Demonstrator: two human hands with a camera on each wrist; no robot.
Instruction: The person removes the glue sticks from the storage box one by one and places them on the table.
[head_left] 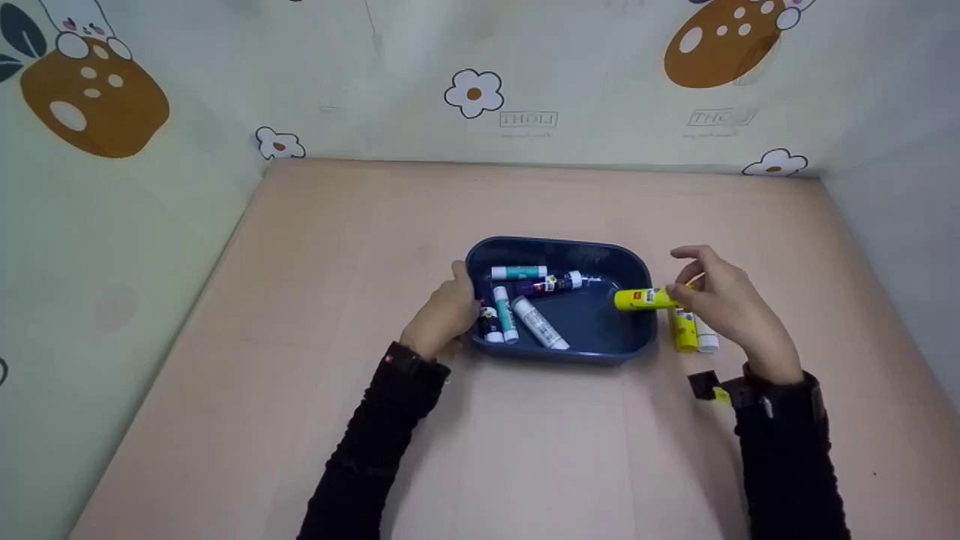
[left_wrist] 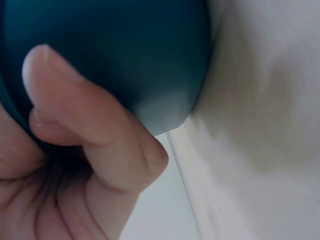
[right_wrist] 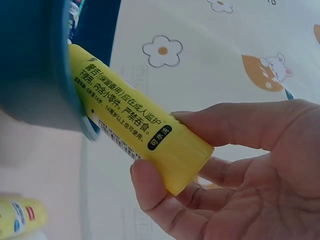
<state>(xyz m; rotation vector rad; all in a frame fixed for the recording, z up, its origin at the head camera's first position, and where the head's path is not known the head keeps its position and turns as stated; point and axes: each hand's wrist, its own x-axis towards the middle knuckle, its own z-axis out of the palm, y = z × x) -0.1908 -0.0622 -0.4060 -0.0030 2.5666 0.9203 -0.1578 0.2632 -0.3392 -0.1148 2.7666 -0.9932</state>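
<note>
My right hand (head_left: 731, 304) pinches a yellow glue stick (head_left: 643, 299) by one end between thumb and fingers. The stick's other end reaches over the right rim of a dark blue plastic basin (head_left: 592, 341), as the right wrist view also shows with the printed yellow tube (right_wrist: 125, 110). At the basin's left end, my left hand (head_left: 444, 311) grips the rim, its fingers curled over the wall (left_wrist: 150, 55). Inside the basin lie several glue sticks: a teal and white one (head_left: 519, 272), a dark purple one (head_left: 551, 284) and a white one (head_left: 540, 323) among them.
Just right of the basin, a second yellow glue stick (head_left: 685, 330) and a white one (head_left: 707, 335) lie side by side on the light wooden table (head_left: 360, 225). A patterned wall covering (head_left: 375, 97) rises behind the table and along its sides.
</note>
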